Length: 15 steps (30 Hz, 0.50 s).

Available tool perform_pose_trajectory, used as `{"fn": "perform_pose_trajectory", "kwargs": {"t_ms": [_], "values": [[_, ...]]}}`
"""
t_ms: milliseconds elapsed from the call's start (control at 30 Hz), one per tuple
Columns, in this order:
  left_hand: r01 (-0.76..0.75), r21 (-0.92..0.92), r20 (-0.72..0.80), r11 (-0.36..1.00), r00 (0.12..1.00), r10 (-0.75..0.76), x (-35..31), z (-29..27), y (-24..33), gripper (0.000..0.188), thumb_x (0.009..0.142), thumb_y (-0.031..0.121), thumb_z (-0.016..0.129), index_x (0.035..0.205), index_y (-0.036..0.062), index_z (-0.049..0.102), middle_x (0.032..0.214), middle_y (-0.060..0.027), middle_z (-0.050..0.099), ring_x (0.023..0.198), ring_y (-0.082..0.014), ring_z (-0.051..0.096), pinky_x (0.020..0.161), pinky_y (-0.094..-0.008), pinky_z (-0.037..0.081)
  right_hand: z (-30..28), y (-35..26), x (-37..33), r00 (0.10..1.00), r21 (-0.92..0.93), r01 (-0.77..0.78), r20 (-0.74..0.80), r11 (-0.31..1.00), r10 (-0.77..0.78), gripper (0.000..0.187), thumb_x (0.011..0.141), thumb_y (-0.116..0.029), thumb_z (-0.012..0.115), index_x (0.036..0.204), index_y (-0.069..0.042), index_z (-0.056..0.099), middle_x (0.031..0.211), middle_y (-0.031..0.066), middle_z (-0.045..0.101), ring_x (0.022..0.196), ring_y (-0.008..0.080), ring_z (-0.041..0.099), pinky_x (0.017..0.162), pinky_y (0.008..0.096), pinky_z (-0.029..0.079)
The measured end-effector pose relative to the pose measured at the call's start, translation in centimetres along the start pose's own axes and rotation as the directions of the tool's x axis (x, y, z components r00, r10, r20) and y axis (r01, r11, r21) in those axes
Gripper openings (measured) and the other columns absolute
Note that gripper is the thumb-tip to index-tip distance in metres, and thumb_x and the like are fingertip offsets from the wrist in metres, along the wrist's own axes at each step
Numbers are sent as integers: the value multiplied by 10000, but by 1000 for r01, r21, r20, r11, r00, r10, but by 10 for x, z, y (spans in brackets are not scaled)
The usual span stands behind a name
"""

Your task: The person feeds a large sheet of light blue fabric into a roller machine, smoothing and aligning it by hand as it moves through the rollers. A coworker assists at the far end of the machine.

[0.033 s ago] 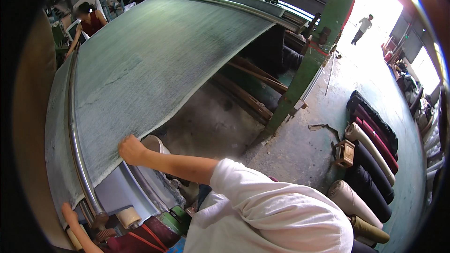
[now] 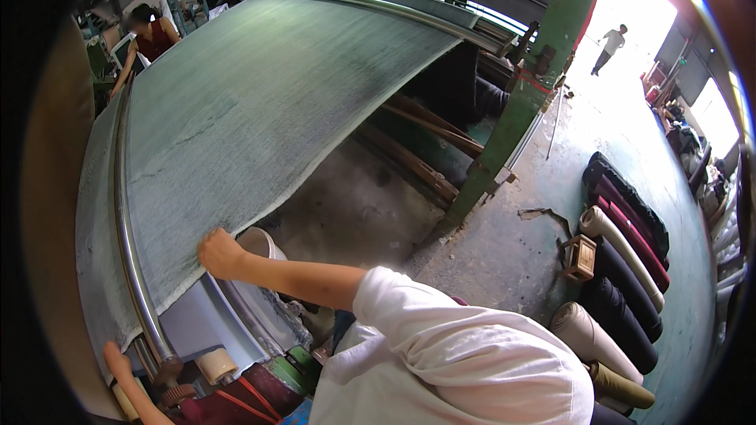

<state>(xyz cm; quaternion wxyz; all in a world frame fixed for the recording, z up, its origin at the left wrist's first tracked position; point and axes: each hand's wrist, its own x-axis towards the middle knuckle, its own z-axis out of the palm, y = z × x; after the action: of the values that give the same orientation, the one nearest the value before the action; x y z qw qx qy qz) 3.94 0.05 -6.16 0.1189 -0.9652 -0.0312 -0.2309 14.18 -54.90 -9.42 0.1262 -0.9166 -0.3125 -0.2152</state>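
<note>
A wide sheet of grey-green fabric stretches over the machine and passes at a metal roller. My right hand is closed in a fist on the fabric's near edge, right of the roller. Lower left, my left hand is at the fabric's lower corner, beyond the roller's near end. Its fingers are curled against the cloth and partly hidden. Under the right hand's edge, a pale sheet and a small cream roll show beside a gear.
A white bucket stands behind my right wrist. A green post rises at right. Fabric rolls and a wooden stool are on the floor. One person works at the far left; another is near the bright doorway.
</note>
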Motion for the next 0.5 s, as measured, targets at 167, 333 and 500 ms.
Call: {"fn": "perform_pose_trajectory", "kwargs": {"t_ms": [167, 333, 500], "values": [[-77, -7, -150, 997, 986, 75, 9, -7, 27, 113, 697, -111, 416, 771, -39, 463, 812, -266, 495, 832, -453, 466, 714, -491, 363, 6, -15, 3, 1000, -10, 17, 12, 1000, -17, 142, 717, -179, 543, 757, -63, 613, 751, 82, 595, 725, 215, 570, 617, 350, 401], [-115, -150, 13, 982, 993, 118, 37, -110, 155, 130, 670, -120, 424, 763, -31, 445, 786, -252, 487, 825, -444, 458, 711, -491, 351, 14, -29, 5, 1000, -9, 31, -2, 999, -31, 135, 718, -172, 549, 763, -63, 614, 776, 85, 594, 763, 215, 566, 632, 340, 400], [-43, -70, 197, 997, 979, 56, 22, -54, 86, 161, 654, -127, 433, 783, -31, 442, 787, -242, 478, 793, -436, 453, 688, -482, 349, 31, -22, 12, 977, 195, 157, -173, 968, -124, 134, 715, -154, 581, 799, -58, 622, 867, 99, 589, 882, 250, 553, 718, 350, 428]]}}
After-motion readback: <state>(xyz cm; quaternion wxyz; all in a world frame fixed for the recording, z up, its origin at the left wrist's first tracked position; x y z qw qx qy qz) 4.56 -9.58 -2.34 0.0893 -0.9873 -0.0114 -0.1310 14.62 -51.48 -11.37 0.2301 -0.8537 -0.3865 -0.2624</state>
